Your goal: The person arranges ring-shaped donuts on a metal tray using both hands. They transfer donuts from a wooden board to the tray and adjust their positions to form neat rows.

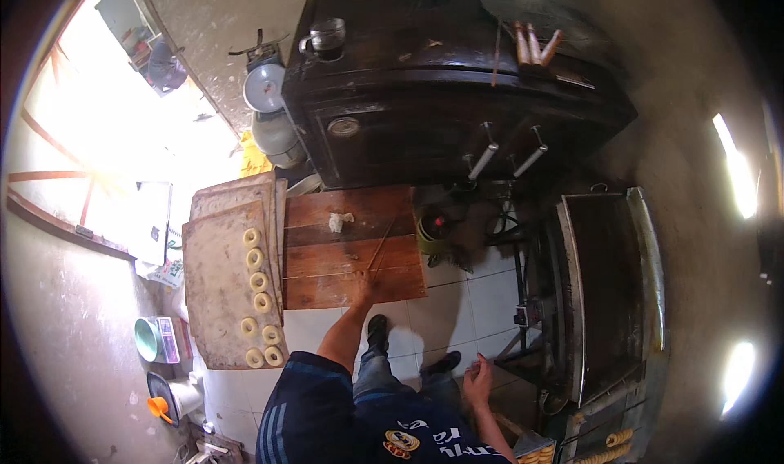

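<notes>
My left hand [362, 285] is over the near edge of a reddish wooden table [318, 250], close to the lower end of a thin wooden stick [381, 243]; whether it grips the stick is not clear. Farther back on the boards lies a crumpled whitish lump [339, 221]. To the left, ring-shaped pieces of pale dough [259, 281] lie in a rough column on a worn flat board [214, 280], which rests on other boards. My right hand [478, 379] hangs over the floor at my right side, fingers partly curled; nothing can be made out in it.
A dark cabinet [416, 115] with a glass mug [327, 38] on top stands behind the table. A green bucket [432, 228] is at the table's right. Farther right stands a metal-framed unit [576, 292]. Baked rings [612, 445] hang at the lower right. A scale [168, 340] stands left.
</notes>
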Demonstrator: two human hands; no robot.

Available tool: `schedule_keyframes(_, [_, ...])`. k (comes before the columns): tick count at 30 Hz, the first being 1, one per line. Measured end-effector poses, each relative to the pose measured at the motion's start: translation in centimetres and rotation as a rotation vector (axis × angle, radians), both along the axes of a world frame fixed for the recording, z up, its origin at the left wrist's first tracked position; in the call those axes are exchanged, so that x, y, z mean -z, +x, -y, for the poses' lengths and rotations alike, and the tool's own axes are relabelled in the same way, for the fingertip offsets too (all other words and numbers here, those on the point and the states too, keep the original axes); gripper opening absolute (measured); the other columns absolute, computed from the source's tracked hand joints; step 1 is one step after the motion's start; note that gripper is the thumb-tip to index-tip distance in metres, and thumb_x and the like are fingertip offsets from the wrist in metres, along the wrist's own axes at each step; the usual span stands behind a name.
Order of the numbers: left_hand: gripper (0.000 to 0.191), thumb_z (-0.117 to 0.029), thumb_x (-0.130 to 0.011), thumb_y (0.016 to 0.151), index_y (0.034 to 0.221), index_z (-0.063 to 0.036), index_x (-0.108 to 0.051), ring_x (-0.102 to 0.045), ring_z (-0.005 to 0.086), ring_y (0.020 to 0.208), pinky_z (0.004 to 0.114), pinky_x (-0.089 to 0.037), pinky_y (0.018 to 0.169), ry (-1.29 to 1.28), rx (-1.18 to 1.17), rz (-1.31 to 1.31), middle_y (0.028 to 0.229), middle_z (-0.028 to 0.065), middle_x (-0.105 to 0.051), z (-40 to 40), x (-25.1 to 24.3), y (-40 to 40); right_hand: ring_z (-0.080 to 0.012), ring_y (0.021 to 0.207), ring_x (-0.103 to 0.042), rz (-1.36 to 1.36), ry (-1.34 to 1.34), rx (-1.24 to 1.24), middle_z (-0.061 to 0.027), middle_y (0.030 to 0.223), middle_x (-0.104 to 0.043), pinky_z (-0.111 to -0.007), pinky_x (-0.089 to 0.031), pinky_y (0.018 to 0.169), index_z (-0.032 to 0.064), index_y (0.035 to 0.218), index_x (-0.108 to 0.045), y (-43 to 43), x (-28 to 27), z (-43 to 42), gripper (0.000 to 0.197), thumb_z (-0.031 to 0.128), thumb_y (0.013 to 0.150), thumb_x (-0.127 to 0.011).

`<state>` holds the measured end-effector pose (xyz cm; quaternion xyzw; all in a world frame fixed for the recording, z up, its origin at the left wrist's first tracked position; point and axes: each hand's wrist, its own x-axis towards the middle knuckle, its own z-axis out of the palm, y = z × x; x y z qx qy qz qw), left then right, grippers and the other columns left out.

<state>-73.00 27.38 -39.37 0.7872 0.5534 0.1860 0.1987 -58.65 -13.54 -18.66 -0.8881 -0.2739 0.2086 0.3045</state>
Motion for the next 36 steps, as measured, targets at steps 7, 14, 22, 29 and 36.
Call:
schedule_keyframes(7, [0.027, -0.01, -0.067, 0.098, 0.125, -0.0077, -0.067, -0.073, 0.0351, 0.095, 0.048, -0.059, 0.082, -0.385, -0.075, 0.393, 0.107, 0.0201, -0.069, 6.4, -9.4, -10.7, -0.0181, 0.08, -0.069, -0.219, -0.089, -0.183, -0.0085, 0.097, -0.073, -0.035, -0.057, 0.073, 0.0069, 0.137, -0.065, -3.6, 8.1, 0.3, 0.039, 0.011, 0.099, -0.069])
schedule_keyframes(14, [0.023, -0.005, -0.066, 0.098, 0.121, -0.0072, -0.067, -0.07, 0.0295, 0.092, 0.042, -0.058, 0.08, -0.057, -0.564, 0.215, 0.109, 0.014, -0.068, 16.6, -12.6, -36.6, -0.0138, 0.072, -0.071, -0.484, -0.177, -0.37, -0.0072, 0.087, -0.075, -0.031, -0.057, 0.067, 0.007, 0.129, -0.069, -8.6, 15.4, -4.7, 0.026, 0.017, 0.105, -0.065])
schedule_keyframes(22, [0.047, -0.032, -0.067, 0.097, 0.133, -0.001, -0.064, -0.066, 0.0388, 0.114, 0.049, -0.052, 0.104, -0.222, -1.231, -0.021, 0.128, 0.0238, -0.065, 11.8, -8.5, -62.7, -0.0125, 0.07, -0.067, -0.743, -0.2, -0.533, -0.0052, 0.084, -0.073, -0.03, -0.055, 0.066, 0.0066, 0.121, -0.073, -20.6, 13.6, -10.1, 0.024, 0.024, 0.11, -0.061])
schedule_keyframes(29, [0.073, -0.054, -0.06, 0.103, 0.139, 0.0091, -0.063, -0.069, 0.0423, 0.12, 0.05, -0.052, 0.104, -0.619, -1.112, 0.456, 0.127, 0.0318, -0.072, 3.1, -3.6, -72.6, -0.0163, 0.087, -0.07, -1.04, -0.518, -0.69, -0.0061, 0.107, -0.074, -0.033, -0.057, 0.075, 0.012, 0.131, -0.068, -39.2, 15.3, -17.4, 0.035, 0.039, 0.112, -0.056])
schedule_keyframes(36, [0.033, -0.032, -0.073, 0.098, 0.109, -0.002, -0.073, -0.073, 0.0281, 0.084, 0.044, -0.059, 0.075, -0.812, -0.288, 0.172, 0.097, 0.0141, -0.076, 8.0, -3.2, -70.9, -0.0294, 0.114, -0.069, -1.585, -0.147, 0.09, -0.0142, 0.127, -0.071, -0.048, -0.057, 0.1, 0.0128, 0.143, -0.058, -55.0, 15.2, -21.2, 0.057, 0.058, 0.111, -0.044])
